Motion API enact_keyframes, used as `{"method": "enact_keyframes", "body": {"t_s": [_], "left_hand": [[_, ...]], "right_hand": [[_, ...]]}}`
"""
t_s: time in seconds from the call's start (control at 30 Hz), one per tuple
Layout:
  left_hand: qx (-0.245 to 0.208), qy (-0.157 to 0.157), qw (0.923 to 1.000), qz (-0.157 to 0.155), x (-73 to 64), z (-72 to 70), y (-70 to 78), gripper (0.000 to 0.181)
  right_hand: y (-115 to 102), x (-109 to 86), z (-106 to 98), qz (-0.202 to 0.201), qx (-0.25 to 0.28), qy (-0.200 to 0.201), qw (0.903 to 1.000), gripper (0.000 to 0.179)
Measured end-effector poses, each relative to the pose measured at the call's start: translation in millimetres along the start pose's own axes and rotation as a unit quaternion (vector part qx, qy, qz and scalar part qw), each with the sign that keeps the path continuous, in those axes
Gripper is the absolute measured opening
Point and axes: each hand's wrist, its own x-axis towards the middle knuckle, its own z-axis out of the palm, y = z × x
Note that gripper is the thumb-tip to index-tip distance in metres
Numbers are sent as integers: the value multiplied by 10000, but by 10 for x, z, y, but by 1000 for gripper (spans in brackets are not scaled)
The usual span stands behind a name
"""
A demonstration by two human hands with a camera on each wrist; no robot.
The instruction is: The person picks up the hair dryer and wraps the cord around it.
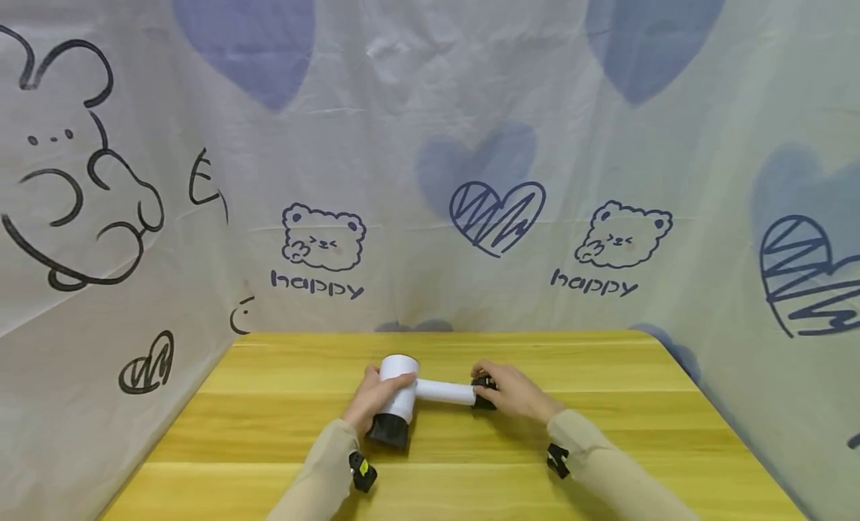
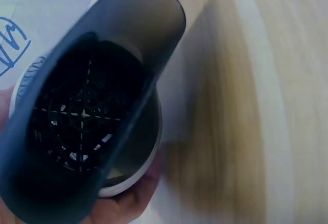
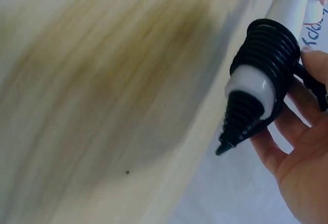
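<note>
A white hair dryer (image 1: 399, 379) with a black nozzle (image 1: 389, 430) is held at the middle of the table, its handle (image 1: 445, 391) pointing right. Round the barrel my left hand (image 1: 375, 395) is wrapped, with the thumb across its top. In the left wrist view the nozzle (image 2: 138, 19) faces the camera, with a dark grille inside it. A black power cord (image 3: 266, 55) is coiled tightly round the handle's end. My right hand (image 1: 513, 390) grips this coil between thumb and fingers; a strand of cord passes by the fingers in the right wrist view.
The wooden table (image 1: 537, 461) ends at a back edge just behind the dryer. Beyond it hangs a pale cloth (image 1: 403, 282) printed with hearts and bears, which also runs along both sides.
</note>
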Motion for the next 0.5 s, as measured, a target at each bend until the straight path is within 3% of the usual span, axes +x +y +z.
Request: {"method": "enact_keyframes", "body": {"t_s": [0.23, 0.4, 0.5], "left_hand": [[128, 87, 9998, -80, -18, 32, -36, 71], [211, 134, 9997, -74, -4, 44, -17, 73], [208, 121, 9997, -38, 3, 49, -11, 73]], "right_hand": [[34, 42, 52, 555, 495, 505, 9959, 13], [51, 135, 78, 1216, 1151, 890, 9819, 19], [57, 172, 97, 1392, 1430, 999, 9748, 24]]}}
